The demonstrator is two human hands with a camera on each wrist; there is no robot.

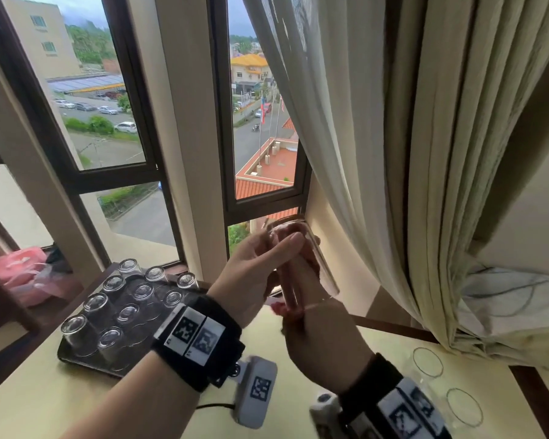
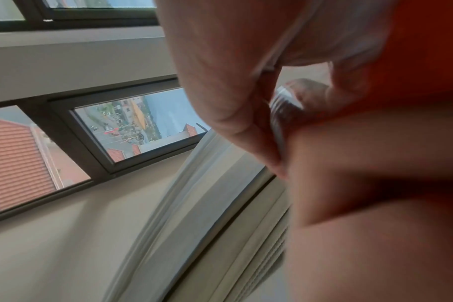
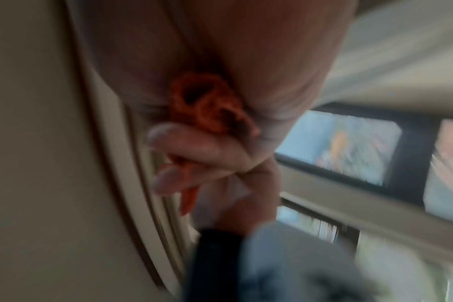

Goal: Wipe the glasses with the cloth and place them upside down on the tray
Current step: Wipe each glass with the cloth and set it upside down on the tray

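Note:
My left hand [image 1: 267,258] grips a clear glass [image 1: 319,255], holding it tilted in the air in front of the window. My right hand [image 1: 317,331] comes from below and grips a red cloth [image 1: 281,308], with its fingers pushed into the glass's mouth. In the blurred right wrist view the bunched cloth [image 3: 207,102] sits against my palm. The left wrist view shows the glass's rim [image 2: 285,104] between my fingers. A dark tray [image 1: 73,354] on the table at the left carries several glasses [image 1: 76,331] standing upside down.
Two upright glasses [image 1: 427,362] [image 1: 465,407] stand on the cream table [image 1: 76,400] at the right. A curtain [image 1: 425,185] hangs close behind and to the right of my hands. A pink plastic bag [image 1: 23,274] lies on the sill at the left.

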